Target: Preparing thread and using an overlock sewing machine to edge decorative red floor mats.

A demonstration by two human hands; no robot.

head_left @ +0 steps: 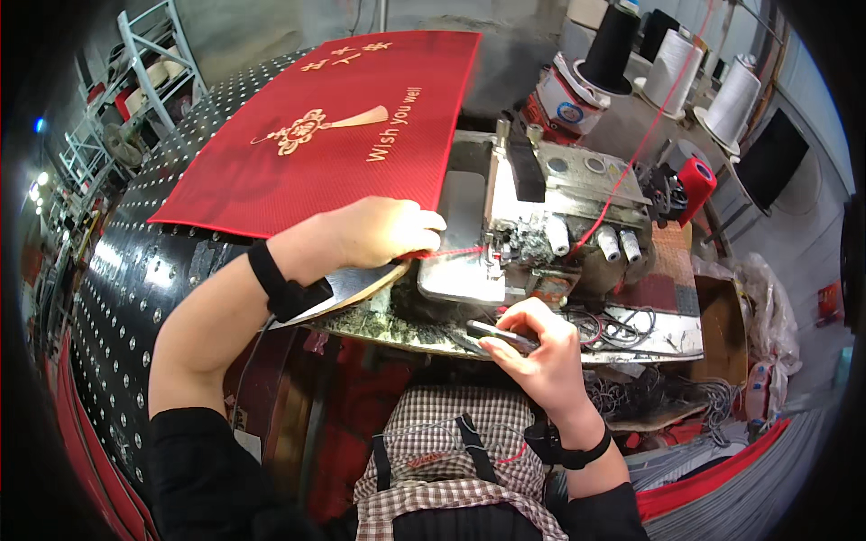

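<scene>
A red mat with gold lettering and a gold tassel pattern lies across the dark, studded table. My left hand is closed on its near right corner. From that corner a red thread chain stretches to the needle area of the overlock sewing machine. Just below the machine's front plate, my right hand grips a small, slim dark metal tool that looks like thread snips. Fingers hide part of it. The tool is apart from the thread chain.
Cones of white thread and black thread stand behind the machine at the right. Red thread runs down to the machine. Loose cables lie on the machine table's right side, beside a cardboard box. Lint covers the table's front edge.
</scene>
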